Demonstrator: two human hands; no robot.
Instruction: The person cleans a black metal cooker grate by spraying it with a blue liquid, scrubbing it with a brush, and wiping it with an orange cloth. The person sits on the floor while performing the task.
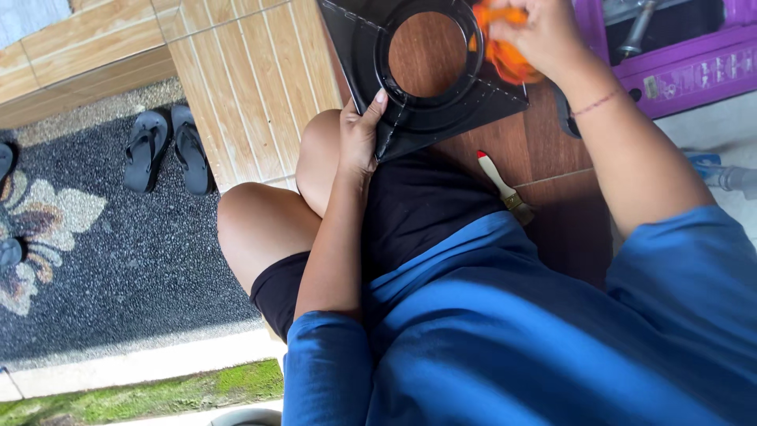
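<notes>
While the person sits cross-legged on the tiled floor (252,71), a square black panel (371,39) with a large round opening lies tilted across the lap and floor, its near corner resting against the thigh. The left hand (359,138) is closed on the panel's near-left edge, thumb on top and fingers out of sight beneath. The right hand (544,35) is closed around a bunched orange cloth (505,55), pressing it on the raised ring at the right side of the opening. A small paintbrush (505,185) with a pale handle lies on the brown tiles just near of the panel, apart from both hands. A purple case (694,75) with metal tools stands far right; a pair of dark sandals (165,150) sits well apart on the left, on a pebbled surface.

Risk noted: the panel is steadied at one edge only, so firm rubbing on the opposite side could pivot it or slide it off the thigh. The cloth may also snag on the ring's ridges.
</notes>
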